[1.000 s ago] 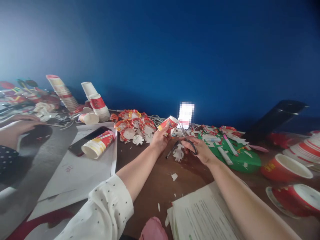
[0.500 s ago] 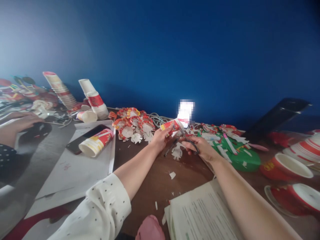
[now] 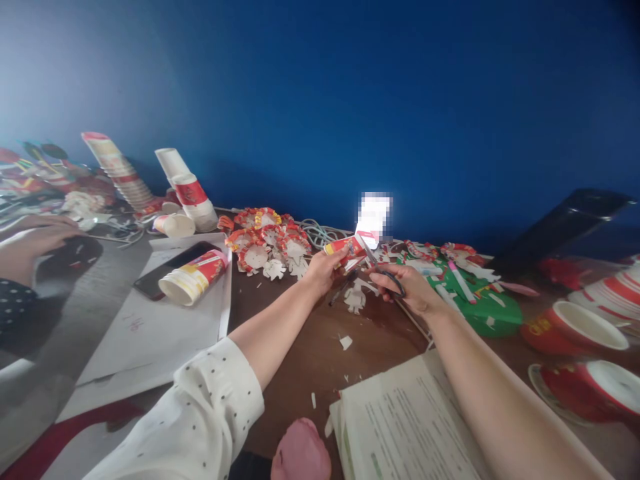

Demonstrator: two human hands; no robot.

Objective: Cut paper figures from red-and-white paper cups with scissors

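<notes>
My left hand [image 3: 324,272] is closed around a red and yellow paper cup [image 3: 343,246], held tilted above the table. In my right hand [image 3: 407,288] is a pair of dark-handled scissors [image 3: 393,283], its blades pointing up and left at the cup's rim. Whether the blades touch the paper I cannot tell. Below my hands lies a white cut-paper figure [image 3: 355,298], with a small paper scrap [image 3: 345,342] nearer to me. Behind the cup glows a bright screen [image 3: 374,217], its content blurred out.
Left of my hands lie cut red-and-white paper pieces [image 3: 270,240]. Nested cups [image 3: 194,279] rest beside a phone [image 3: 150,280] on white paper. A green sheet [image 3: 495,313] holds markers; red bowls [image 3: 560,330] stand right. Printed papers [image 3: 400,427] lie in front. Another person's hand [image 3: 43,240] is far left.
My right hand and the scissors have shifted slightly right, and the scissor blades show more clearly against the cup. The whole view has moved a little. The left hand still holds the cup.
</notes>
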